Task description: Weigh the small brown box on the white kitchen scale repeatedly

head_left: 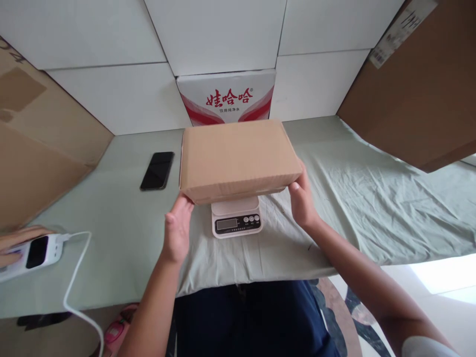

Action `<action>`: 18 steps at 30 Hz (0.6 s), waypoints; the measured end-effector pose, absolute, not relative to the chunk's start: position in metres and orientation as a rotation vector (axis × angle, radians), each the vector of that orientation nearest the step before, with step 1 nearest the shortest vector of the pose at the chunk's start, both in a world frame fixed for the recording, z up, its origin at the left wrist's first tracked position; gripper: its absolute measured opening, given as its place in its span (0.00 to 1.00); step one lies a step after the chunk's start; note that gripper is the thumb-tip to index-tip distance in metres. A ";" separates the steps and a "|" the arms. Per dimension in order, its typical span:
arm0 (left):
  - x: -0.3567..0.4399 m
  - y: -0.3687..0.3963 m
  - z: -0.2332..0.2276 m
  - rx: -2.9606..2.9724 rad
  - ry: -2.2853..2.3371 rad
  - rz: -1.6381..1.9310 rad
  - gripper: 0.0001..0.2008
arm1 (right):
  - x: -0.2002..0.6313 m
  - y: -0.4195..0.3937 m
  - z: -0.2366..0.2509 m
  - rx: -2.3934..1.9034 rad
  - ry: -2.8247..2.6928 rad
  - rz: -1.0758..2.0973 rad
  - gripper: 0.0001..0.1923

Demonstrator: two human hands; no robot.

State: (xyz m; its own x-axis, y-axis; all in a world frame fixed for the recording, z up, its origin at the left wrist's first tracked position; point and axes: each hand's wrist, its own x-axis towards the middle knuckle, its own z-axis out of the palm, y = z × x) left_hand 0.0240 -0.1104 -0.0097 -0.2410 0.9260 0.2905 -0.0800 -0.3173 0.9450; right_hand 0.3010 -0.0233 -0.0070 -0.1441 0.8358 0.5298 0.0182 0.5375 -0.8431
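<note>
Between my two hands is a closed brown cardboard box (240,156), tilted a little, its near edge over a white kitchen scale (238,218). My left hand (178,228) grips the near left corner, fingers tucked under the box. At the near right corner, my right hand (302,198) has its thumb on the front side and its fingers along the right side. The scale's display and round buttons show below the box, while most of its platform is hidden. Whether the box rests on the platform, I cannot tell.
A black phone (157,171) lies left of the box. Behind stands a white and red carton (228,96). Large cardboard boxes flank the table at left (40,129) and right (416,89). Another person's hand (22,240) holds a white device (52,249) with a cable.
</note>
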 end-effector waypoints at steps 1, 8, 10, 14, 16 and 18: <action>0.023 -0.104 0.000 1.256 1.093 1.676 0.44 | 0.301 -0.017 -0.002 -0.749 -1.552 0.815 0.35; 0.008 -0.011 0.031 1.345 0.960 1.701 0.45 | 0.275 0.068 0.013 -0.732 -1.579 0.716 0.36; 0.004 0.015 0.014 1.271 0.993 1.726 0.45 | 0.262 0.090 0.002 -0.743 -1.575 0.728 0.37; -0.004 0.033 -0.028 1.171 1.026 1.716 0.42 | 0.247 0.108 -0.025 -0.776 -1.495 0.827 0.40; -0.006 0.032 -0.039 1.151 1.040 1.691 0.42 | 0.246 0.109 -0.034 -0.801 -1.468 0.877 0.40; -0.006 0.029 -0.043 1.144 1.064 1.663 0.42 | 0.248 0.107 -0.039 -0.839 -1.444 0.909 0.40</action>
State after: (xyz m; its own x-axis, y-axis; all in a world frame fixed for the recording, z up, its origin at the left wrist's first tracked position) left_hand -0.0064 0.0291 -0.0432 -0.2368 0.9388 0.2503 -0.1659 -0.2929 0.9416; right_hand 0.2479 0.1075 -0.0392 -0.0670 0.8961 0.4387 -0.0081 0.4392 -0.8983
